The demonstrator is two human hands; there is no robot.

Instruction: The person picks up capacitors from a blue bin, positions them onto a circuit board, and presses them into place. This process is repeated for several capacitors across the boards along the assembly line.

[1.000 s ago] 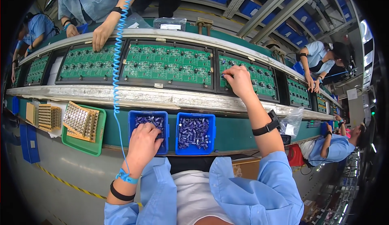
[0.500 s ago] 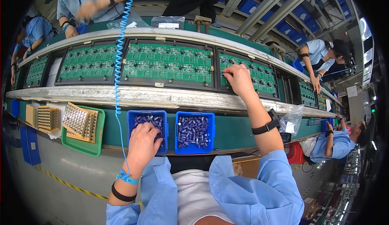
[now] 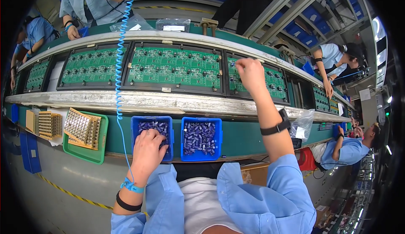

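My left hand [image 3: 148,149] reaches into the left blue bin [image 3: 171,154], which holds many small purple cylindrical capacitors [image 3: 154,125]. Its fingers curl down among them, and the fingertips are hidden. Over the left side of a green circuit board [image 3: 274,82] in a dark frame, my right hand [image 3: 252,74] is closed in a pinch. A tiny bluish-purple part, apparently a capacitor, shows at its fingertips. Beside the left bin stands a second blue bin [image 3: 220,151], also filled with purple capacitors [image 3: 199,139].
More framed boards [image 3: 175,67] line the track behind a pale metal rail [image 3: 190,103]. A green tray [image 3: 97,156] holds stacked component-studded boards [image 3: 82,128]. A blue coiled cord [image 3: 119,78] hangs down to my left wrist. Co-workers sit across and to the right.
My right hand has moved slightly up and away from me over the same board, still pinching. My left hand stays in the bin. The co-worker across has raised an arm.
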